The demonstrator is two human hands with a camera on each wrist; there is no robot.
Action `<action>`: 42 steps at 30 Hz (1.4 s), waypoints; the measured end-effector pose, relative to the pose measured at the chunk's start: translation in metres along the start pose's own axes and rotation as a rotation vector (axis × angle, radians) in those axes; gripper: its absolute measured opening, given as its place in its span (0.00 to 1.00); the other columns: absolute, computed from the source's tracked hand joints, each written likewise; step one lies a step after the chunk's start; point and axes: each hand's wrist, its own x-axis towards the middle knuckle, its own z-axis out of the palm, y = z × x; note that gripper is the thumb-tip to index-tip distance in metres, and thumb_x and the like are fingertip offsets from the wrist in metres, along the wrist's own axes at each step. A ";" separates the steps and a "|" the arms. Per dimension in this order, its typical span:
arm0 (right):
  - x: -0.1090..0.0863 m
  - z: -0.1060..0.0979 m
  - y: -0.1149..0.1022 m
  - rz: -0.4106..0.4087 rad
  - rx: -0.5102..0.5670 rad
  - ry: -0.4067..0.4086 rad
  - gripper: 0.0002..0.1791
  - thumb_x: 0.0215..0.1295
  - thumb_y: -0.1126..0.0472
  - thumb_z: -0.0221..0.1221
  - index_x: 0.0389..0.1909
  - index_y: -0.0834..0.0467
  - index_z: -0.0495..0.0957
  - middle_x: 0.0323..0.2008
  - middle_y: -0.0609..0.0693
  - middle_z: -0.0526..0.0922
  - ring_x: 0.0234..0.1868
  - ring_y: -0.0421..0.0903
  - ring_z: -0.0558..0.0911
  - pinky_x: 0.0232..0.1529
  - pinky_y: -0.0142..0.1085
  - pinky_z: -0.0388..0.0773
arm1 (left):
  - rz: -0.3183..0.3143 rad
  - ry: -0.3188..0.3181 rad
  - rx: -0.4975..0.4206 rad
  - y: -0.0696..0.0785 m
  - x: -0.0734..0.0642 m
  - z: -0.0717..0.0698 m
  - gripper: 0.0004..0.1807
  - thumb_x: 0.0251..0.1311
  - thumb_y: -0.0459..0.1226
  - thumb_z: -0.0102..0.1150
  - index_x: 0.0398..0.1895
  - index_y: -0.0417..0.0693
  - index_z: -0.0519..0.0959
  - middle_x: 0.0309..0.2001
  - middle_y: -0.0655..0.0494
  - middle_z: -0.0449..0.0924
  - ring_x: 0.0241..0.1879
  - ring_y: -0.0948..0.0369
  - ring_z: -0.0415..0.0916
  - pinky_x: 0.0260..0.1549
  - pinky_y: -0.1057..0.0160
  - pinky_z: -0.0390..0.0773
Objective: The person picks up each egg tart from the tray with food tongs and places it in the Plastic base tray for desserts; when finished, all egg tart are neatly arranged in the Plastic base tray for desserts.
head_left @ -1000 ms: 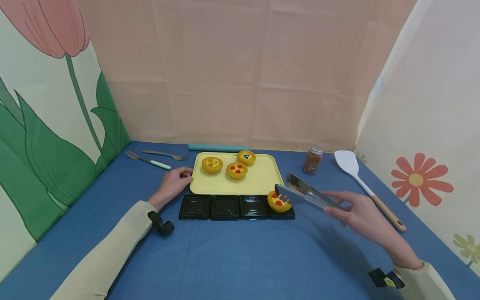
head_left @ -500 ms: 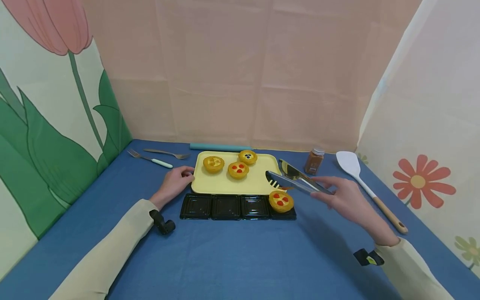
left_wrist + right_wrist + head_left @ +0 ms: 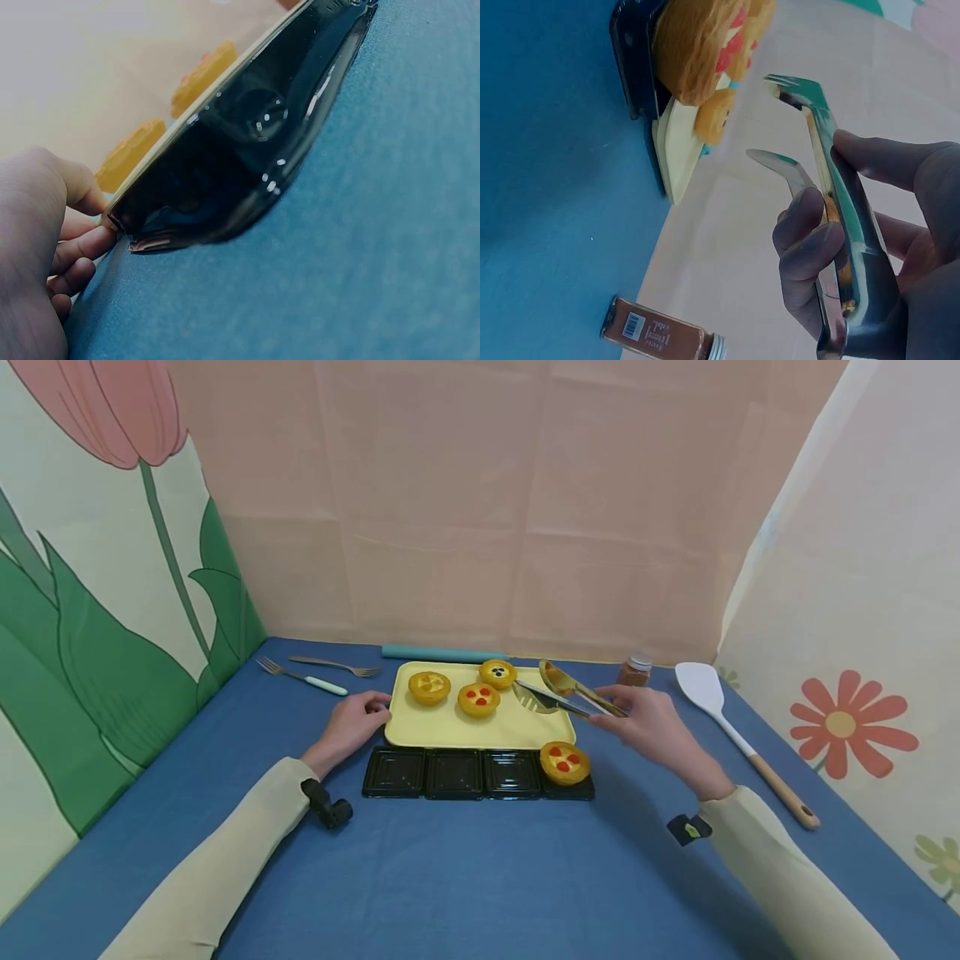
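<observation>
My left hand (image 3: 348, 731) pinches the left edge of a pale yellow tray (image 3: 412, 733), thumb on top and fingers lower in the left wrist view. Three tarts rest on the tray: a plain-topped one (image 3: 429, 687), a red-dotted one (image 3: 478, 699) and a dark-dotted one (image 3: 497, 673). Another red-dotted tart (image 3: 565, 764) sits in the rightmost compartment of a black tray (image 3: 453, 774) along the near side. My right hand (image 3: 656, 735) grips metal serving tongs (image 3: 825, 127) with one forked end. Their ends stand apart, nothing between them, over the yellow tray's right side.
Two forks, one mint-handled (image 3: 326, 685) and one all metal (image 3: 330, 665), lie at the left. Behind the tray runs a teal rod (image 3: 442, 654). At the right are a brown-filled jar (image 3: 660, 330) and a white spatula (image 3: 701, 689) with a wooden handle.
The tongs have come away from the tart in the black tray and moved left and farther back over the yellow tray. My left hand has stayed at the tray's edge.
</observation>
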 end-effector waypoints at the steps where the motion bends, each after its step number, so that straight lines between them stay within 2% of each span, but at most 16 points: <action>1: 0.004 0.002 0.001 0.004 0.000 -0.002 0.26 0.63 0.53 0.69 0.59 0.60 0.81 0.33 0.54 0.85 0.18 0.47 0.79 0.21 0.41 0.76 | -0.001 0.001 0.001 0.000 0.000 0.000 0.23 0.67 0.38 0.52 0.63 0.39 0.77 0.44 0.46 0.81 0.37 0.52 0.73 0.39 0.55 0.70; 12: 0.039 0.023 0.008 -0.013 0.015 -0.003 0.28 0.65 0.53 0.67 0.61 0.65 0.79 0.18 0.48 0.80 0.16 0.45 0.79 0.20 0.41 0.76 | -0.006 0.008 -0.002 0.001 -0.001 0.002 0.23 0.67 0.38 0.52 0.63 0.40 0.77 0.45 0.46 0.81 0.39 0.51 0.75 0.42 0.53 0.72; 19: 0.055 0.033 0.010 -0.001 0.021 -0.012 0.27 0.66 0.53 0.67 0.60 0.66 0.79 0.29 0.57 0.86 0.17 0.47 0.81 0.21 0.40 0.78 | -0.011 0.010 -0.006 0.000 -0.001 0.003 0.23 0.66 0.38 0.53 0.63 0.40 0.77 0.46 0.46 0.81 0.40 0.51 0.75 0.42 0.53 0.72; 23: 0.064 0.037 0.008 -0.001 -0.011 -0.022 0.27 0.67 0.53 0.66 0.60 0.65 0.79 0.27 0.55 0.85 0.15 0.45 0.80 0.20 0.39 0.77 | -0.006 0.011 -0.001 0.001 -0.001 0.002 0.23 0.66 0.38 0.53 0.63 0.40 0.78 0.45 0.46 0.81 0.40 0.51 0.75 0.42 0.53 0.71; 28: 0.073 0.039 0.004 0.006 -0.037 -0.035 0.27 0.66 0.52 0.67 0.60 0.65 0.79 0.31 0.56 0.86 0.16 0.44 0.80 0.20 0.39 0.78 | -0.011 0.010 -0.005 0.002 -0.001 0.001 0.23 0.66 0.38 0.53 0.63 0.40 0.78 0.45 0.46 0.81 0.39 0.52 0.74 0.41 0.53 0.71; 32: 0.078 0.040 0.002 -0.007 -0.052 -0.042 0.27 0.66 0.54 0.67 0.60 0.66 0.79 0.30 0.56 0.86 0.15 0.43 0.80 0.20 0.38 0.78 | -0.015 0.011 -0.007 0.003 -0.002 0.001 0.23 0.66 0.38 0.53 0.63 0.40 0.78 0.44 0.46 0.81 0.39 0.52 0.74 0.41 0.54 0.71; 42: 0.087 0.042 -0.004 -0.032 -0.021 -0.067 0.27 0.67 0.55 0.66 0.61 0.69 0.78 0.20 0.55 0.81 0.14 0.45 0.79 0.19 0.38 0.76 | -0.002 0.015 -0.005 0.004 -0.002 0.000 0.23 0.65 0.37 0.53 0.62 0.39 0.78 0.43 0.47 0.81 0.37 0.52 0.73 0.39 0.55 0.70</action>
